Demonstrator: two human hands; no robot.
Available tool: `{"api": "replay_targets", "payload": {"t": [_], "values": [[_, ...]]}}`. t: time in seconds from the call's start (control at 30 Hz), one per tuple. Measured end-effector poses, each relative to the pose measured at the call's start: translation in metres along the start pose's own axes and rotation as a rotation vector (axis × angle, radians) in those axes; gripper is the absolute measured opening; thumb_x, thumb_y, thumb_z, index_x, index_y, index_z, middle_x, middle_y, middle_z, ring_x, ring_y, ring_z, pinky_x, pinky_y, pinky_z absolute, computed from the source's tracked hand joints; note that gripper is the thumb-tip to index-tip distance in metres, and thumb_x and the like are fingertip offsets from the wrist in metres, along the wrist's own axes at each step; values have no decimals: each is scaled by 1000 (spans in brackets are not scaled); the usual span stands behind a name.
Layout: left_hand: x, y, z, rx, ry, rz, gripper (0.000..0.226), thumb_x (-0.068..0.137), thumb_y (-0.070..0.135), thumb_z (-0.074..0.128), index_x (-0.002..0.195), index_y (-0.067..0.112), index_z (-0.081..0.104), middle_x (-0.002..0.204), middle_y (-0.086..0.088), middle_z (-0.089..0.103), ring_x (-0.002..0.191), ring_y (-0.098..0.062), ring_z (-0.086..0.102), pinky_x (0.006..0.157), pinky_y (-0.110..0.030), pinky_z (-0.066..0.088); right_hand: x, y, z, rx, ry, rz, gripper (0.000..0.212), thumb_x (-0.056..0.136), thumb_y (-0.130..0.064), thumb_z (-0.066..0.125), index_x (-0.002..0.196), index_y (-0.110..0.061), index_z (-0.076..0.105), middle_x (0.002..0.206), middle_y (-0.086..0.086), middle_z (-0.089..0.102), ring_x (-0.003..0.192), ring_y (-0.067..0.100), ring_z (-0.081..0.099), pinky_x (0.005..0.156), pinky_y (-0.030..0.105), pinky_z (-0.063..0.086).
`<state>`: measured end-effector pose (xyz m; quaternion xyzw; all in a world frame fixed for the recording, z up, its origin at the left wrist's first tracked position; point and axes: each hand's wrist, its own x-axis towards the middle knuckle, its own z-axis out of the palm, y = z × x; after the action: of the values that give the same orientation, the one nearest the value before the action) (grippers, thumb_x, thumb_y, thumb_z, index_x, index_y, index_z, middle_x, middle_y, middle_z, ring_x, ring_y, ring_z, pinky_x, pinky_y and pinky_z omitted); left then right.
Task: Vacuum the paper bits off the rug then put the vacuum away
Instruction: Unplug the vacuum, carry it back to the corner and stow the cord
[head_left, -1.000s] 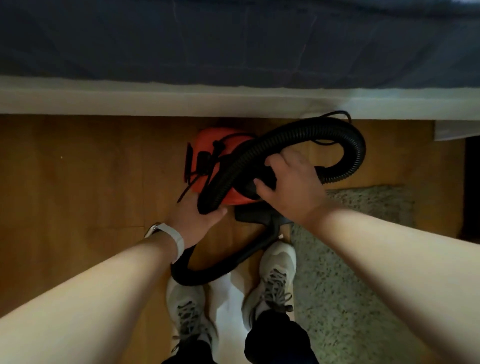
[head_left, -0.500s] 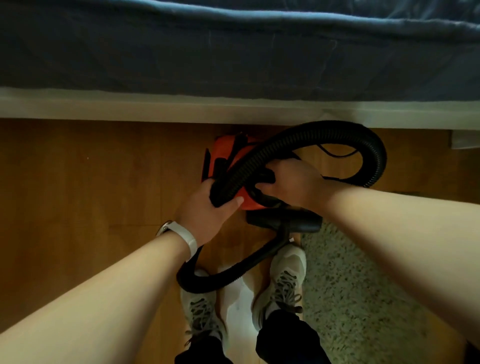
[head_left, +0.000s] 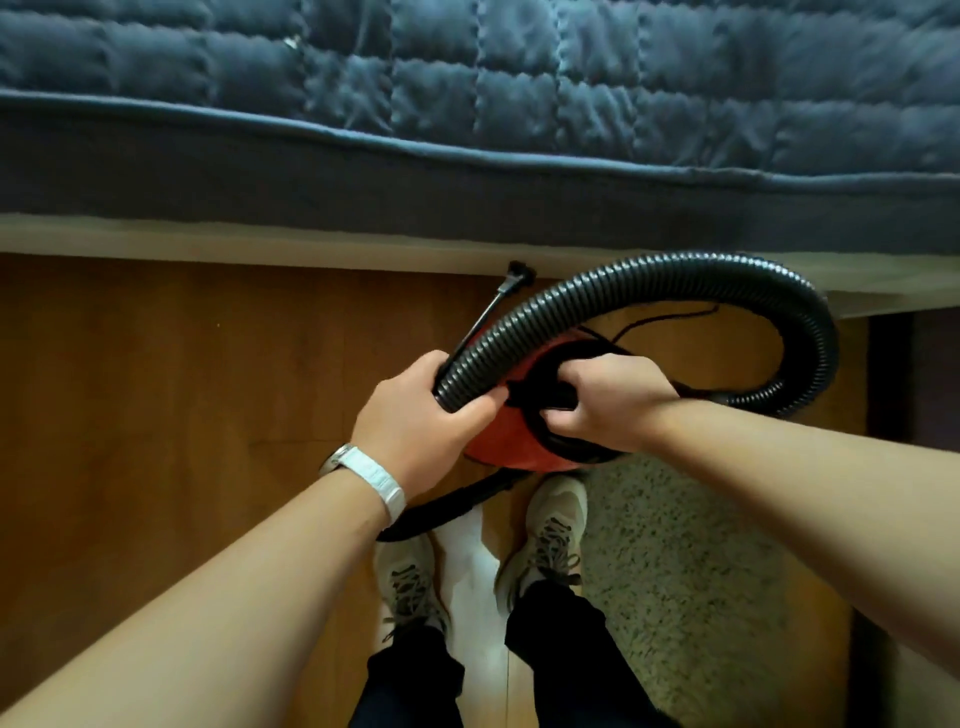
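Quilted blue bed (head_left: 467, 104) across the top, its pale base bordering a wooden floor (head_left: 156, 389). Speckled rug (head_left: 675, 571) at lower right. Black ribbed hose (head_left: 675, 270) arcs from the right round to the left hand (head_left: 415, 421), whose fingers and thumb wrap its end. Red vacuum (head_left: 514, 441) lies between the bed's edge and the person's shoes (head_left: 550, 530), at the rug's corner. Right hand (head_left: 608, 405) curls round the vacuum's black top handle. White watch (head_left: 369, 475) on the left wrist.
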<state>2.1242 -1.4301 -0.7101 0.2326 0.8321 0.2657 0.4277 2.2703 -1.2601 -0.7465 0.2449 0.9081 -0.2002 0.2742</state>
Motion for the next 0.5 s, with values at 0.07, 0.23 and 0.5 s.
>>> {"api": "replay_targets", "payload": {"t": [0.07, 0.23, 0.5], "values": [[-18, 24, -15, -15, 17, 52, 29, 78, 57, 70, 81, 31, 57, 68, 9, 64, 60, -5, 59, 54, -27, 48, -20, -8, -20, -39, 13, -3, 37, 84, -61, 54, 81, -24, 53, 71, -8, 54, 79, 21, 62, 60, 32, 41], [-57, 76, -57, -10, 41, 142, 30, 78, 58, 70, 83, 31, 58, 69, 10, 65, 63, -6, 60, 58, -33, 53, -65, -27, -80, -99, 45, 40, 37, 83, -62, 55, 81, -25, 53, 64, -7, 46, 67, 18, 46, 58, 31, 34], [-130, 136, -142, 72, 123, 196, 28, 78, 59, 71, 89, 34, 63, 71, 12, 67, 66, -4, 62, 61, -35, 55, -131, -73, -187, -85, 122, 21, 38, 83, -61, 54, 85, -23, 58, 65, -6, 51, 65, 19, 51, 55, 32, 41]]}}
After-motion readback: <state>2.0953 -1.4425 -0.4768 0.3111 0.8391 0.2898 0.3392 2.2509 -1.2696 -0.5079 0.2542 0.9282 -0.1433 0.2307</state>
